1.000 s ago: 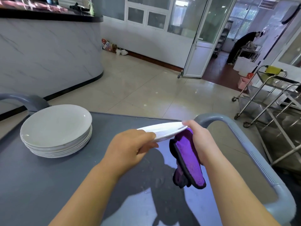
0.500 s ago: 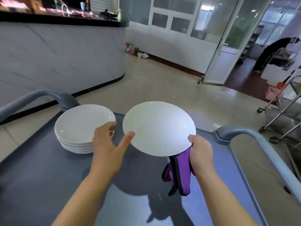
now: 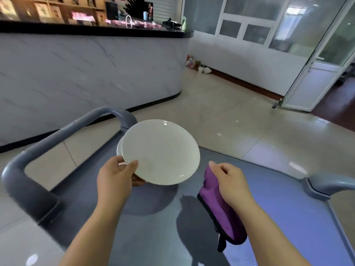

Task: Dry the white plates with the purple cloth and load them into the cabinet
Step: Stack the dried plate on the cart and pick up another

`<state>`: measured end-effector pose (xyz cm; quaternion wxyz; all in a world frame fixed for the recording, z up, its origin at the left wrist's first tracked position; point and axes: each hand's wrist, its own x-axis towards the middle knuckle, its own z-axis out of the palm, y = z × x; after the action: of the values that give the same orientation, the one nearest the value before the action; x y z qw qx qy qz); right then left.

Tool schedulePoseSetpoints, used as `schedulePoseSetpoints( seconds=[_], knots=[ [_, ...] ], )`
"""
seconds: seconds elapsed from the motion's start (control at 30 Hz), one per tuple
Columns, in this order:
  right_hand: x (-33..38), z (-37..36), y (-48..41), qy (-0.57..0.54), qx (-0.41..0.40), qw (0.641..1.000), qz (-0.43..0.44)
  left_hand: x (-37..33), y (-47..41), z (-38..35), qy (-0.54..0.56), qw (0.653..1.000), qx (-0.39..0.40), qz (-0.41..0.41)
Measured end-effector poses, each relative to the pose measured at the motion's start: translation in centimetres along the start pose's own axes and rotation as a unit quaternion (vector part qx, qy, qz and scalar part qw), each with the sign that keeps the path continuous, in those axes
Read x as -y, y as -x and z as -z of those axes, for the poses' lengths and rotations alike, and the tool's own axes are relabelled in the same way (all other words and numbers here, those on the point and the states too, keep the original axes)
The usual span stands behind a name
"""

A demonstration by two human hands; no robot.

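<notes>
1. The left hand pinches the white plate at its near edge.
2. The right hand grips the purple cloth, just beside the plate.
3. Held by one hand only, the plate may tip and fall.

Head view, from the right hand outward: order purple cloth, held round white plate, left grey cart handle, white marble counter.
1. purple cloth, gripped by the right hand
2. round white plate, just left
3. grey cart handle, far left
4. white marble counter, behind
</notes>
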<state>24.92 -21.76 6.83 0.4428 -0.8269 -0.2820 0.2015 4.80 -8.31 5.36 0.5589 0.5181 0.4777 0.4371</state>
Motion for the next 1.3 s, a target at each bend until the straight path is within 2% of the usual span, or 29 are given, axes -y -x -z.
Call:
schedulePoseSetpoints(
  seconds=[0.2,0.57,0.73,0.97,1.07,1.13,1.2,1.3],
  knots=[
    [0.1,-1.4,-1.1,0.024,-0.003,1.000,0.002,1.7,-2.7,1.6,-0.014,0.997,-0.066,0.040],
    [-0.5,-1.7,-1.2,0.008,0.008,1.000,-0.022,2.7,-5.7,0.9,0.013,0.995,-0.060,0.076],
    [-0.8,-1.6,-1.2,0.003,0.005,1.000,-0.025,3.4,-7.1,0.6,-0.089,0.992,-0.044,0.071],
    [-0.8,-1.3,-1.1,-0.026,0.010,0.999,-0.037,3.6,-7.1,0.1,-0.265,0.962,-0.040,0.046],
    [-1.0,-0.7,-1.0,-0.057,0.030,0.997,-0.045,3.6,-6.4,-0.1,-0.290,0.956,-0.051,0.019],
    [-1.2,0.0,-0.8,-0.085,0.043,0.994,-0.046,3.5,-4.9,-0.6,-0.263,0.962,-0.066,-0.007],
    [-1.2,0.9,-0.4,-0.135,0.061,0.988,-0.031,2.9,-2.9,-1.5,-0.243,0.968,-0.043,-0.053],
    [-1.7,2.4,0.4,-0.196,0.091,0.976,0.004,2.3,0.2,-3.6,-0.199,0.974,0.090,-0.063]
  ],
)
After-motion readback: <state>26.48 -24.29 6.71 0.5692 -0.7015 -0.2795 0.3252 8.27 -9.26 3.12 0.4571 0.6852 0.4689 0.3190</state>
